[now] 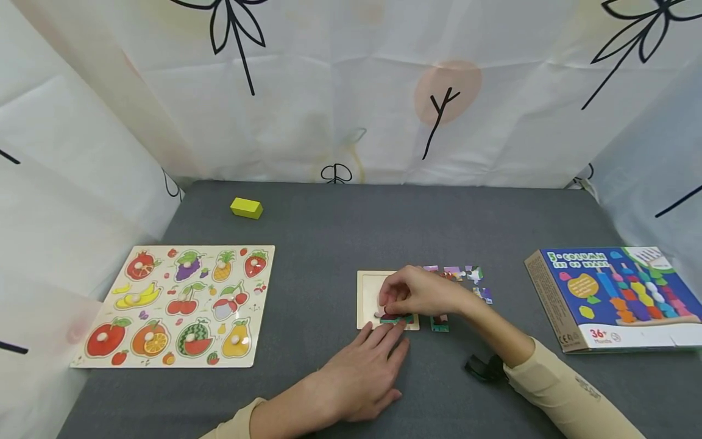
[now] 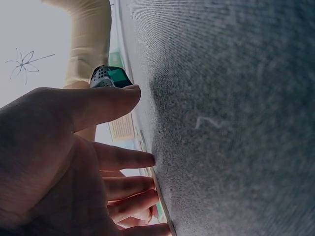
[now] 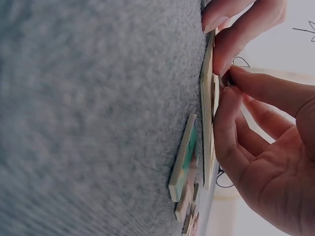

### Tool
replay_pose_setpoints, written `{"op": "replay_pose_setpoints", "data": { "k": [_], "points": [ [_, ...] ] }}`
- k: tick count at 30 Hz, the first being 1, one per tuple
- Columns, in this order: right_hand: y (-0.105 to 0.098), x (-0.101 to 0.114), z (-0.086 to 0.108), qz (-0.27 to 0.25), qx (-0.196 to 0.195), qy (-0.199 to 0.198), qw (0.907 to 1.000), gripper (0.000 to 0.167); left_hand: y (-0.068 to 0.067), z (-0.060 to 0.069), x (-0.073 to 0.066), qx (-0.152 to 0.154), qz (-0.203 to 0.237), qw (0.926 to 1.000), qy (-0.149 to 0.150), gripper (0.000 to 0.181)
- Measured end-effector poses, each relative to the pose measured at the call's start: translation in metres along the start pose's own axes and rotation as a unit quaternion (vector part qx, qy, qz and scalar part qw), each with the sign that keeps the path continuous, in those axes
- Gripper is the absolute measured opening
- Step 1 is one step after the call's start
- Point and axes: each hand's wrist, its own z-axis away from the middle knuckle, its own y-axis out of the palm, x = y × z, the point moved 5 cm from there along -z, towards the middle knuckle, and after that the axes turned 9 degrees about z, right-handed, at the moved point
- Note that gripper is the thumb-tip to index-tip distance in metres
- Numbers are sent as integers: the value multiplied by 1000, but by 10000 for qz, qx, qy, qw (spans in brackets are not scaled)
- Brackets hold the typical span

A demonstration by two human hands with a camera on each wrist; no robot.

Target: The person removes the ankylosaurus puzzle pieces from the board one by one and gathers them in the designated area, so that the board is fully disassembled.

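A small wooden puzzle tray lies on the grey table, with colourful pieces along its lower edge. Over it, my right hand pinches a small puzzle piece between thumb and fingertips; most of the piece is hidden. My left hand lies palm down, its fairly straight fingertips touching the tray's near edge. A loose puzzle piece with a green part lies just right of the tray. Behind the right wrist, several more puzzle pieces are spread out, partly covered by the forearm.
A fruit peg puzzle board lies on the left. On the right is a blue game box. A yellow block sits at the back left. White patterned cloth surrounds the table on its far side and both flanks.
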Motion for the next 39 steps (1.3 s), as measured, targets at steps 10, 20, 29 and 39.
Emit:
{"op": "replay_pose_setpoints", "data": {
  "k": [10, 20, 29, 39],
  "points": [
    [-7, 2, 14, -178, -371, 160, 9990, 4, 2, -2, 1, 195, 204, 9996, -16, 75],
    [-18, -5, 38, -167, -547, 337, 9978, 4, 1, -1, 1, 185, 189, 9996, 3, 74],
    [-26, -12, 63, -160, -734, 263, 9968, 7, 1, -2, 2, 223, 200, 9995, -20, 74],
    [-35, -19, 90, 9, -977, 312, 9947, 8, 1, -3, 1, 205, 92, 9997, -46, 74]
  ]
}}
